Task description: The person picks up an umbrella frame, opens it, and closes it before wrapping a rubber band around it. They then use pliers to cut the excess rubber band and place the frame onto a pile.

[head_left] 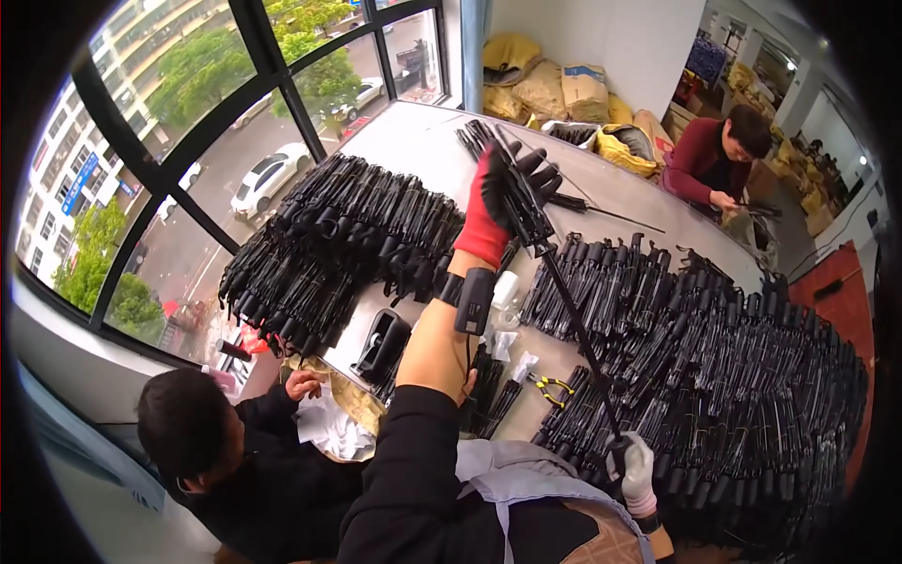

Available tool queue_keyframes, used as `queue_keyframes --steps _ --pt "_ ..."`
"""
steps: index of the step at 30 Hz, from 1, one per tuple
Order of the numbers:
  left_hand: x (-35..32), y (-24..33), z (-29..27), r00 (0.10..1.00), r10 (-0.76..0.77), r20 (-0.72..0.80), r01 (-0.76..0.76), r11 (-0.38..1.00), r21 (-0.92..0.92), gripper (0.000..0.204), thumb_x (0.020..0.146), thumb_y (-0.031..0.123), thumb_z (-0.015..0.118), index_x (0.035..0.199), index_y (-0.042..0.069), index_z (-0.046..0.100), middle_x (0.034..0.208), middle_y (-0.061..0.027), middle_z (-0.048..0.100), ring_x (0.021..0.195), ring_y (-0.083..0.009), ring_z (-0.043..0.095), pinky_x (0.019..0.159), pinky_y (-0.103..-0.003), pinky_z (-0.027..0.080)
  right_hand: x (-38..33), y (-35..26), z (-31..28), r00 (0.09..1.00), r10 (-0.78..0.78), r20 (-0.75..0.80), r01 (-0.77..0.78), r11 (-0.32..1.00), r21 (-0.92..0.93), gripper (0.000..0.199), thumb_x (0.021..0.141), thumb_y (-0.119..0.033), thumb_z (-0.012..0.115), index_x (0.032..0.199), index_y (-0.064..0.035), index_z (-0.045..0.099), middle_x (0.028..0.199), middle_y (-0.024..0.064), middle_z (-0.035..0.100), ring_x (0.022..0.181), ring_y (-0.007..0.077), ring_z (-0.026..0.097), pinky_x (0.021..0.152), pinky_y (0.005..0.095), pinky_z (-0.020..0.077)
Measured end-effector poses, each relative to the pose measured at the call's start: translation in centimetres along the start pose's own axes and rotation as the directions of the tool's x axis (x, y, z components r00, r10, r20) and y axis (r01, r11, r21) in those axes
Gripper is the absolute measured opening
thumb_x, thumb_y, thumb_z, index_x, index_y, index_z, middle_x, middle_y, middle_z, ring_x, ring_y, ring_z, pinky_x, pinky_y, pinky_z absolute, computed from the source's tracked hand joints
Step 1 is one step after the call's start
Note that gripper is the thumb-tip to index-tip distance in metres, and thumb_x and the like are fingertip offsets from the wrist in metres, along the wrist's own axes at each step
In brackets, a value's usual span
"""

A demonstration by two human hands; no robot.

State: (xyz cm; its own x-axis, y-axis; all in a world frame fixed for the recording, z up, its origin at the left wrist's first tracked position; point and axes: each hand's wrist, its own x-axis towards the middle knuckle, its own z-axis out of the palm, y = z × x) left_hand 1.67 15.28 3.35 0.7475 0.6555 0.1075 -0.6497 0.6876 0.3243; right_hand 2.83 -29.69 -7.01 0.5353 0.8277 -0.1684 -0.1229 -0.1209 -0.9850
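Overhead, the left grip point(498, 202), in a red and black glove, clasps the upper end of a long black rod assembly point(573, 324). Down at its lower end, the white-gloved right grip point(637, 465) closes round it. Piles of black parts point(714, 376) cover the tabletop point(413, 141) beneath both grips.

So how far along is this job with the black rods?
Done, apparently: large stacks of black assemblies cover the table. In hand: one black rod, left hand gripping its top, right hand its lower end. What remains can't be judged; a smaller heap lies by the window.
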Motion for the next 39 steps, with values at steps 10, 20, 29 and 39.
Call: queue_keyframes --steps 10,20,29,39 --pt "-7.7 -9.7 2.4 0.991 -0.100 -0.090 0.124 0.938 0.323 0.052 0.094 0.045 0.056 0.124 0.002 0.053 0.073 -0.0037 0.055 0.059 -0.0149 0.054 0.057 -0.030 0.047 14.0 -0.2 5.5 0.756 -0.643 -0.121 0.382 0.584 -0.716 0.038 0.092 -0.001 0.048 0.129 0.0066 0.048 0.117 0.0176 0.057 0.098 0.0250 0.057 0.088 0.0363 0.0464" --pt "-11.2 -8.9 -1.4 0.983 -0.173 -0.065 0.184 0.944 0.273 0.033 0.092 0.023 0.062 0.115 0.002 0.055 0.082 -0.0066 0.061 0.067 -0.0171 0.062 0.062 -0.034 0.053 15.3 -5.4 -2.8 0.962 -0.270 -0.032 0.263 0.955 -0.140 0.044 0.096 -0.013 0.048 0.137 0.0031 0.044 0.117 0.0184 0.061 0.098 0.0223 0.063 0.081 0.0342 0.0524" --pt "-14.6 -7.4 -1.3 0.946 -0.229 -0.228 0.319 0.773 0.549 0.031 0.078 0.010 0.075 0.104 0.002 0.060 0.079 -0.0057 0.063 0.060 -0.0150 0.061 0.056 -0.029 0.050 17.1 -14.8 -0.7 0.959 -0.011 0.282 0.172 0.815 -0.553 0.053 0.090 -0.027 0.061 0.136 -0.0039 0.048 0.072 0.0095 0.066 0.055 0.0215 0.064 0.055 0.0332 0.0525" --pt "-16.8 -5.8 -7.5 0.999 -0.035 -0.039 0.043 0.122 0.992 0.042 0.073 0.010 0.078 0.109 0.002 0.058 0.082 -0.0040 0.063 0.077 -0.0157 0.062 0.071 -0.030 0.051 22.7 -16.9 7.0 0.831 0.045 0.554 0.419 0.604 -0.678 0.051 0.083 -0.027 0.070 0.123 -0.0005 0.052 0.067 0.0072 0.062 0.058 0.0152 0.063 0.051 0.0298 0.0486"
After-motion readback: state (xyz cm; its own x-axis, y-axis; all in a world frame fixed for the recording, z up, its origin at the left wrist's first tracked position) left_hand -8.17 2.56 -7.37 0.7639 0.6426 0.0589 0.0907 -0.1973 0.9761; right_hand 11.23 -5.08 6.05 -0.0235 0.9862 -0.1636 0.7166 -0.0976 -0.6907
